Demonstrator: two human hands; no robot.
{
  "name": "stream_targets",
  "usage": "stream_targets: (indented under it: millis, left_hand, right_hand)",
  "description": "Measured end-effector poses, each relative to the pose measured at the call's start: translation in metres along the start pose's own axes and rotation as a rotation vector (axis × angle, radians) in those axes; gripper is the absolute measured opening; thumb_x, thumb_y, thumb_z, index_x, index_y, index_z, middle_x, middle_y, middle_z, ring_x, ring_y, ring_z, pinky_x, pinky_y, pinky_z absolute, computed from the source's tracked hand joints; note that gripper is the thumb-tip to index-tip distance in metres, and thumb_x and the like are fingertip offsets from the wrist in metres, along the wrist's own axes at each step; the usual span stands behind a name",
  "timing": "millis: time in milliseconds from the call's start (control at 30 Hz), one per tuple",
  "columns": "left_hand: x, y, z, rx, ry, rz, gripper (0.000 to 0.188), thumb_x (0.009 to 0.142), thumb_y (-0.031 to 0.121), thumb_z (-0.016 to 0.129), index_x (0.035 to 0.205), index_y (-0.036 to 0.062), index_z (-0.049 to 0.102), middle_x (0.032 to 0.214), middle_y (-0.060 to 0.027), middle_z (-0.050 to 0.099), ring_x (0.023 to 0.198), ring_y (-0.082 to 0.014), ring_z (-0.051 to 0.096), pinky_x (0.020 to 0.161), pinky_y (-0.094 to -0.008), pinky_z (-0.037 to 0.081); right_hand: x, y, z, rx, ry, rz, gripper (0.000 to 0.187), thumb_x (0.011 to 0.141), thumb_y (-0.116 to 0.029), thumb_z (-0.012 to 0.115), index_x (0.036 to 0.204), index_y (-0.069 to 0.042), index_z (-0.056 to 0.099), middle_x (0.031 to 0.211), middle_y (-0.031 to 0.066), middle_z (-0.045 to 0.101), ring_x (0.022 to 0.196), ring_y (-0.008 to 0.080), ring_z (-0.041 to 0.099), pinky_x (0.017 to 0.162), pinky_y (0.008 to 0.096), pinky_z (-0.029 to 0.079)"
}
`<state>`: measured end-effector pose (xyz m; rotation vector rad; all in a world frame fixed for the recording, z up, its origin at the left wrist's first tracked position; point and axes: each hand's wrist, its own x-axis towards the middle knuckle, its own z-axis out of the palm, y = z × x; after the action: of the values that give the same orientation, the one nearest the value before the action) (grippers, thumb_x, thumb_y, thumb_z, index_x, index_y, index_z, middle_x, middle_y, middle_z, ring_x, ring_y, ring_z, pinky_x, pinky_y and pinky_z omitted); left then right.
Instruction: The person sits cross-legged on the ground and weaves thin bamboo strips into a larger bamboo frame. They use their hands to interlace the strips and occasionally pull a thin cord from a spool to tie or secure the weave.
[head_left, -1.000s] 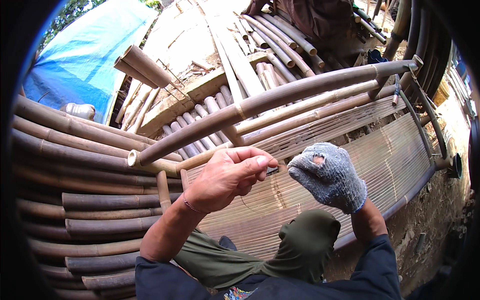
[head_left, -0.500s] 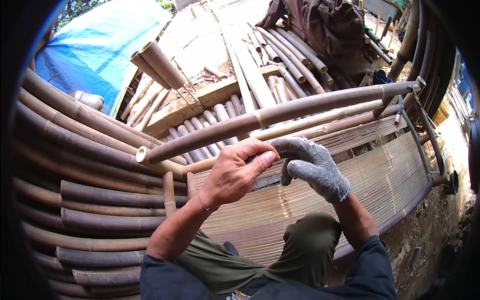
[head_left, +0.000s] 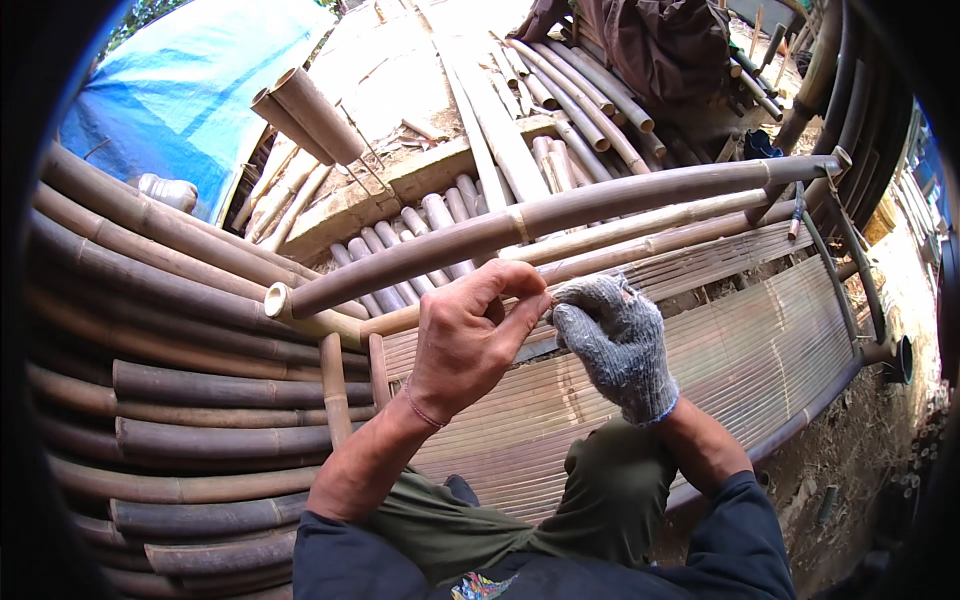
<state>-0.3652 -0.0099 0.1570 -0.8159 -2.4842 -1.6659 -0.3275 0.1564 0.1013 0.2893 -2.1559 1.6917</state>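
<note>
Forearms (head_left: 364,464) angle inward, left hand (head_left: 470,335) and gloved right hand (head_left: 615,345) pinching close together.

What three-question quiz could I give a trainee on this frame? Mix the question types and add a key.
1. Which hand wears the grey glove?
2. True or false: the blue tarp is at the picture's upper left.
3. The trousers are: A) red, B) olive green, C) white.

Key:
1. The right hand; the left hand is bare.
2. True.
3. B.
</note>
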Motion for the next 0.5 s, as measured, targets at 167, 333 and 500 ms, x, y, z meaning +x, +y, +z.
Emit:
stream_targets:
  millis: [167,333,500]
  left_hand:
    - [-0.001,-0.011,-0.006,0.093,-0.152,0.089,0.012,0.092,0.006,0.067,0.102,-0.0006,0.066,0.085,0.0006,0.063,0.063,-0.0024,0.051,0.054,-0.0181,0.040]
    - [0.001,-0.011,-0.012,-0.729,-0.227,-0.536,0.013,0.094,0.014,0.065,0.097,0.0021,0.062,0.075,0.0056,0.052,0.055,0.0017,0.040,0.046,-0.0128,0.031]
    - [0.004,-0.009,-0.014,-0.745,-0.167,-0.505,0.015,0.094,0.015,0.066,0.100,0.0015,0.064,0.075,0.0053,0.055,0.055,0.0018,0.041,0.046,-0.0129,0.031]
  right_hand:
    - [0.002,0.004,-0.002,-0.237,0.103,-0.195,0.019,0.083,-0.003,0.069,0.102,-0.006,0.066,0.090,0.0126,0.068,0.079,0.0286,0.068,0.070,0.0354,0.054]
    - [0.005,-0.002,-0.009,-0.142,0.133,-0.248,0.034,0.081,0.004,0.067,0.114,-0.004,0.063,0.100,0.0129,0.068,0.087,0.0253,0.069,0.074,0.0321,0.055]
    - [0.007,-0.008,-0.013,-0.280,0.137,-0.363,0.039,0.079,-0.004,0.071,0.117,-0.006,0.063,0.105,0.0132,0.067,0.092,0.0291,0.067,0.076,0.0364,0.055]
